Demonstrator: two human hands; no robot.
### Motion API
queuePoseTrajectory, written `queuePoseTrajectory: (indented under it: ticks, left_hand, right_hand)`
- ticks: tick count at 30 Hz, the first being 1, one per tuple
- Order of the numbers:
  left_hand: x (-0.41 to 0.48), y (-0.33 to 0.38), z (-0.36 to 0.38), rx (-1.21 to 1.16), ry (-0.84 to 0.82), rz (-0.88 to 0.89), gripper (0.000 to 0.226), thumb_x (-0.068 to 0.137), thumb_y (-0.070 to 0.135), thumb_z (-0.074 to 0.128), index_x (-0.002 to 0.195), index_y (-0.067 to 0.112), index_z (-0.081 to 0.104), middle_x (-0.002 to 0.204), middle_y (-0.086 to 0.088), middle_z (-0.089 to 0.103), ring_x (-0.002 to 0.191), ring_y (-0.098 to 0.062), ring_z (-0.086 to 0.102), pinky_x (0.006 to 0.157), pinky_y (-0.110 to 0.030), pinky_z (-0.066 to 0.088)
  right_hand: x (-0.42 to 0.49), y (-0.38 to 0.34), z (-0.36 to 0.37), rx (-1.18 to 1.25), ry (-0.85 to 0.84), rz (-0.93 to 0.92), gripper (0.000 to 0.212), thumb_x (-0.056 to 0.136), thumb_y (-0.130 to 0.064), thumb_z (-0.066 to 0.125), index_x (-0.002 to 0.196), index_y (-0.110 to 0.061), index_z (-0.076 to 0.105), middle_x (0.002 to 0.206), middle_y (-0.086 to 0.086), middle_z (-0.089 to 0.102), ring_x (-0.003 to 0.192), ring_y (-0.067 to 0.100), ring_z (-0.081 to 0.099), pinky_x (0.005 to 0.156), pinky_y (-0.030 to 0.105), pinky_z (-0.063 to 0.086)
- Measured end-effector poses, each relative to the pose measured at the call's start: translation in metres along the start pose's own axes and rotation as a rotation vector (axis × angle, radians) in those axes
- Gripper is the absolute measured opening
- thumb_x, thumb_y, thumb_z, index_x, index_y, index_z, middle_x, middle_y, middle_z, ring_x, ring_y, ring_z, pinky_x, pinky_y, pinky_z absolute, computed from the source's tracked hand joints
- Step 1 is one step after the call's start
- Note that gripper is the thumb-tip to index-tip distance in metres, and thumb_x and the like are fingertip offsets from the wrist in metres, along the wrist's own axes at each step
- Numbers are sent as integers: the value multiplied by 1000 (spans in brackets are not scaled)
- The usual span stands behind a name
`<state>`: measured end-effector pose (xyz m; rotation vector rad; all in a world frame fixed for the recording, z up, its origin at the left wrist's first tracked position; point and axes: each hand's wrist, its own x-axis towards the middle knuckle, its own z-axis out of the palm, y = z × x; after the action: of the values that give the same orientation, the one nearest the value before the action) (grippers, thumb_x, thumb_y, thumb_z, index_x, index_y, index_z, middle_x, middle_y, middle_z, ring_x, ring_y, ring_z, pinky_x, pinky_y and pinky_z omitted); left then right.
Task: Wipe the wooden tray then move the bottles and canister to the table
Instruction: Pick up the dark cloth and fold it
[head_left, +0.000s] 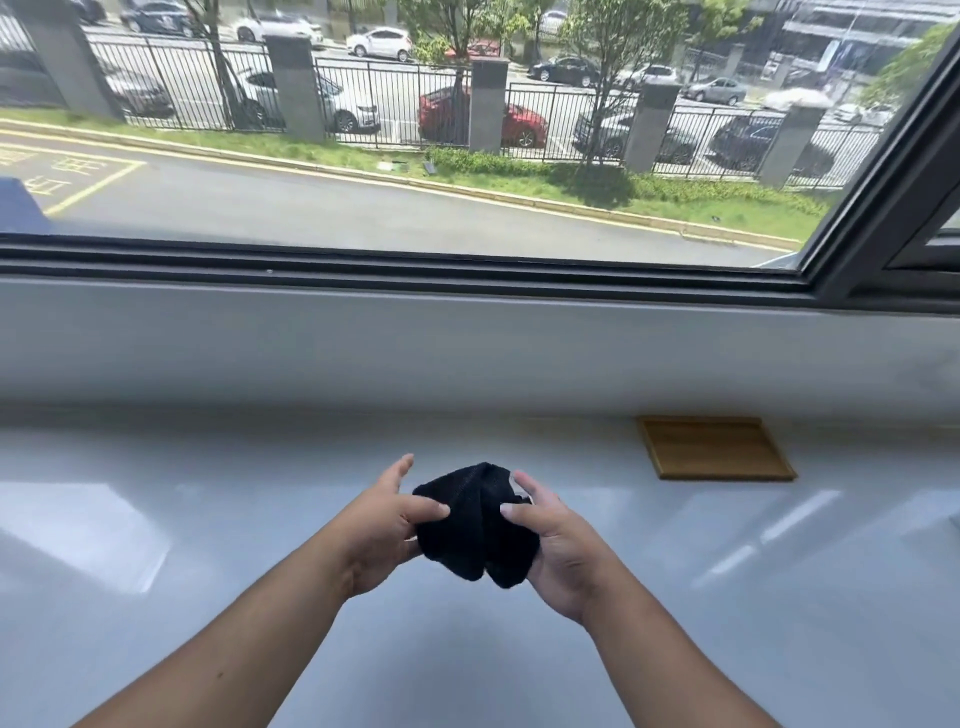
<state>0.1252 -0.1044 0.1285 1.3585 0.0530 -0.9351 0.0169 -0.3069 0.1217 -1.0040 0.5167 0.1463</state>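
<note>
— Glossy white table under a wide window: shall we list from the hands outward?

— Yes. Item one: our left hand, thumb and fingers pinching the left side of a black cloth. Item two: our right hand, thumb on top and fingers curled beneath, gripping the cloth's right side.

— And the cloth itself?

— Soft, knitted-looking fabric, bunched into a rounded bundle with a fold running down its middle. We hold it just above the table, between the two hands. A small pale patch shows by the right thumb; we cannot tell what it is.

— Item four?

— Wooden tray: flat, rectangular, honey-coloured with a fine grain and a low raised rim. It lies on the table to the right and further back, against the wall, well apart from the cloth.

— Beyond that?

— Smooth grey sill, dark window frame, then a road, a grass strip, a barred metal fence with square stone posts, and parked cars outside.
</note>
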Motion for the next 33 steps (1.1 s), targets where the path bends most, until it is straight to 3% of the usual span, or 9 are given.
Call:
queuePoseTrajectory:
  ticks: [4,9,12,15,17,19,22,26,33]
  left_hand:
    - [13,-7,17,93,72,81,74,86,-8,70,149,24,47,114,-22,78,102,-34,78,83,-38,60]
    - [22,-3,33,277,116,153,54,88,-4,68,134,24,61,109,-3,82,101,-19,77,88,-32,54]
    - [24,4,44,539,162,195,41,88,5,68,115,35,72,105,9,82,97,-6,76,81,-21,54]
    - [27,4,55,849,227,215,17,87,20,70,93,36,75,90,13,80,84,-5,73,67,-25,52]
    - [30,2,61,949,272,270,6,86,29,74,83,35,74,95,13,73,87,-6,67,66,-24,47]
    - [34,0,60,857,257,292,6,83,32,76,79,31,71,101,17,69,93,-8,64,71,-25,45]
    - [40,-1,61,474,109,184,21,81,34,73,89,16,67,89,4,75,84,-16,64,79,-33,45]
    - [58,-14,73,236,112,161,16,101,23,67,113,12,69,98,-2,80,88,-16,75,73,-30,59]
    - [100,-65,58,292,228,-40,43,88,10,76,125,24,59,114,-9,76,94,-20,79,71,-38,66]
  right_hand:
    - [5,-5,-18,-164,91,-60,76,88,1,68,155,-25,43,133,16,67,114,33,71,102,49,56]
    - [5,-20,-40,-311,88,-88,65,95,2,67,149,-27,46,120,13,78,110,28,75,106,47,54]
    - [5,-33,-49,-501,90,-116,39,92,-10,74,129,-17,64,105,4,83,102,24,78,102,42,56]
    - [4,-41,-57,-717,116,-152,8,90,-20,72,97,-22,76,92,8,82,87,28,76,81,40,56]
    - [5,-45,-64,-831,151,-206,8,87,-31,73,82,-25,76,93,2,76,87,21,70,76,35,53]
    - [5,-50,-72,-839,180,-241,22,79,-43,74,80,-21,77,100,-1,68,95,16,64,76,30,49]
    - [10,-51,-82,-451,5,-91,46,84,-43,69,105,-3,73,96,8,73,87,25,65,77,36,48]
    - [19,-33,-85,-160,-39,97,40,104,-40,50,130,-17,70,127,8,76,121,28,70,108,56,50]
    - [63,15,-97,-352,169,207,32,92,-6,64,122,-19,66,112,7,80,100,26,78,87,51,64]
